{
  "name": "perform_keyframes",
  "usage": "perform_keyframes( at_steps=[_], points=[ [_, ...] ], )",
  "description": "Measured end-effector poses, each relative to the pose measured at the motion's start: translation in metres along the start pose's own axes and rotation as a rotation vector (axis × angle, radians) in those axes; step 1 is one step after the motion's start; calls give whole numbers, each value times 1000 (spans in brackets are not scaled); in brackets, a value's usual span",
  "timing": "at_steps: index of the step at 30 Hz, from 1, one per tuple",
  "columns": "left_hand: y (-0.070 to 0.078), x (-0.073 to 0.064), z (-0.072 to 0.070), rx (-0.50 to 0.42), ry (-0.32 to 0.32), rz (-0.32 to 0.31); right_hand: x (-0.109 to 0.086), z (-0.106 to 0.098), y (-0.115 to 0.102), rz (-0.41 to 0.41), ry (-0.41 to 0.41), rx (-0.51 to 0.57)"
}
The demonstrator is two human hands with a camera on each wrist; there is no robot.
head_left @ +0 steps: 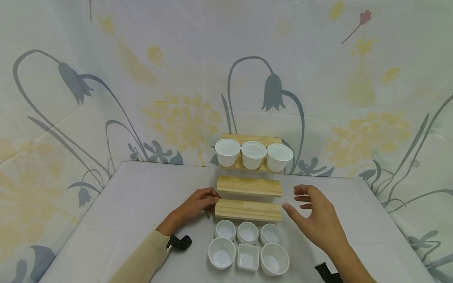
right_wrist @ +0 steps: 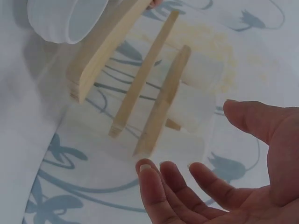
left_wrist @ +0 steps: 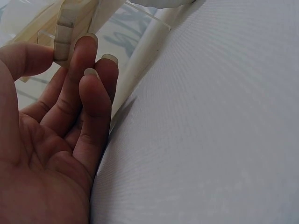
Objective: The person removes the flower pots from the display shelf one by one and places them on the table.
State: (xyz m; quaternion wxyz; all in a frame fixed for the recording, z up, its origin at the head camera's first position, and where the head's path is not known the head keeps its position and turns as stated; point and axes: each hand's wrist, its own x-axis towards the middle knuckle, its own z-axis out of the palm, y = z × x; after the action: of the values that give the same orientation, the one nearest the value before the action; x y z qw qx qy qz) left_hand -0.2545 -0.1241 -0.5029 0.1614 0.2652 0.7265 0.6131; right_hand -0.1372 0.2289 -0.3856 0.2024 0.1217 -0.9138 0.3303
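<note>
A tiered stand of light wooden boards with clear supports is in the middle of the head view. My left hand (head_left: 194, 206) pinches the left end of its lowest board (head_left: 247, 210), thumb on one face and fingers on the other, as the left wrist view shows. Above it run the middle board (head_left: 249, 186) and the top tier, where three white cups (head_left: 253, 155) stand in a row. Off the stand's right end, my right hand (head_left: 320, 220) is held apart from it, fingers spread and loosely bent, holding nothing.
In front of the stand sit three small white round dishes (head_left: 247, 232). Nearer me are a white square dish (head_left: 248, 258) between two larger round bowls, one left (head_left: 221, 253) and one right (head_left: 275, 260). A flower-printed cloth (head_left: 198, 78) hangs behind the white table (head_left: 141, 188).
</note>
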Motion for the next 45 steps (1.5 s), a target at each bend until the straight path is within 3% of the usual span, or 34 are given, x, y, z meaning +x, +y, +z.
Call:
perform_keyframes(
  at_steps=[17,45],
  points=[
    [0,0,1,3,5,4,17,-4,-6,65,18,48],
    [-3,0,-1,6,-1,2,45,7,8,92,64,113]
  ],
)
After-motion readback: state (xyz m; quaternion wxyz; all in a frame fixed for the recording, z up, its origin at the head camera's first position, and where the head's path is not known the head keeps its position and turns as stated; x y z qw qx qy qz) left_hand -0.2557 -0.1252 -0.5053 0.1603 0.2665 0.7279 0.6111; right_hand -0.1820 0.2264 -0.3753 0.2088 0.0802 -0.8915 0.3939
